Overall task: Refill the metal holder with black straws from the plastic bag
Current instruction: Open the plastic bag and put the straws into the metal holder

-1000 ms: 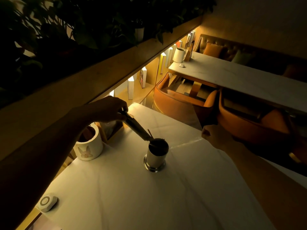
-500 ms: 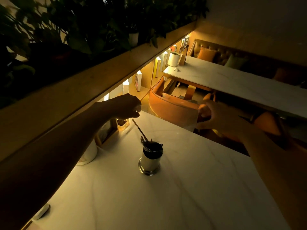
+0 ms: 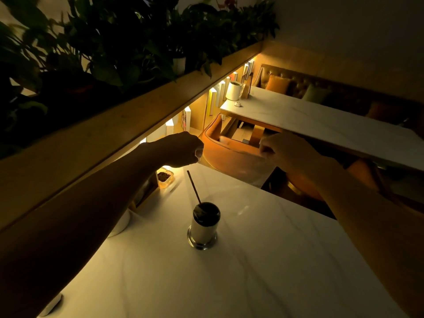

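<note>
The metal holder (image 3: 202, 230) stands upright in the middle of the white marble table (image 3: 263, 260), its mouth dark with black straws. One black straw (image 3: 193, 187) sticks out of it, leaning back and left. My left hand (image 3: 181, 149) and my right hand (image 3: 285, 150) are raised above the table's far edge, each pinched on an end of the clear plastic bag (image 3: 243, 172). The bag hangs stretched between them as a faint film, and I see no straws in it.
A white mug (image 3: 119, 223) sits at the left, half hidden by my left arm. A small dish of brown bits (image 3: 164, 178) stands by the wooden shelf (image 3: 128, 125) under plants. A white puck (image 3: 53, 304) lies near left. An orange chair (image 3: 229, 150) and another table (image 3: 321, 121) lie beyond.
My left hand was tipping a bundle of straws into the holder. Both hands have since risen and come level, holding the bag between them. One straw now leans out of the holder.
</note>
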Demonstrator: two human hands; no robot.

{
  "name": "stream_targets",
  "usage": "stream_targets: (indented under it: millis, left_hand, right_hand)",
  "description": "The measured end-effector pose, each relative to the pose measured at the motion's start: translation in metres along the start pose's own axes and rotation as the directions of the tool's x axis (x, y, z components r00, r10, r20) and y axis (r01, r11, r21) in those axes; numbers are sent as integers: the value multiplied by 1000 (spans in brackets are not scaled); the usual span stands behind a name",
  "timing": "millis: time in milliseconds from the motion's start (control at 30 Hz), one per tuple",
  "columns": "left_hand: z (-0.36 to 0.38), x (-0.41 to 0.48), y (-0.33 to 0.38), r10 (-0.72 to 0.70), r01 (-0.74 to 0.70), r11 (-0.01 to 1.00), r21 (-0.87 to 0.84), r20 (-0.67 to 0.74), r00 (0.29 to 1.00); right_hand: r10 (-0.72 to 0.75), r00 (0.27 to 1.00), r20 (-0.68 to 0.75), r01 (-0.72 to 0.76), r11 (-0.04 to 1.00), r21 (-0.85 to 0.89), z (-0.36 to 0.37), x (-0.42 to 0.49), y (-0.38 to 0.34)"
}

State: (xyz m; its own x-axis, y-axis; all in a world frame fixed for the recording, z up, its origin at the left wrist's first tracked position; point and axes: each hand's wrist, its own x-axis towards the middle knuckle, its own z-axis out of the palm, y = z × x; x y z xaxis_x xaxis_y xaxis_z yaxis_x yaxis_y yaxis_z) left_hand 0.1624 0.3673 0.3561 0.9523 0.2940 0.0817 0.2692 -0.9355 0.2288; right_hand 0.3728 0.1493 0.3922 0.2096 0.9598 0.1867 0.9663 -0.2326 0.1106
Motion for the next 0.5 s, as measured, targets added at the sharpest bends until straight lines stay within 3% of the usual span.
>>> stream_targets:
  millis: [500]
  left_hand:
    - [-20,-19,10,10,-10,1000,3,-87,996]
  right_hand:
    - [74,994,-84,-66,993,100,-17,-21,9]
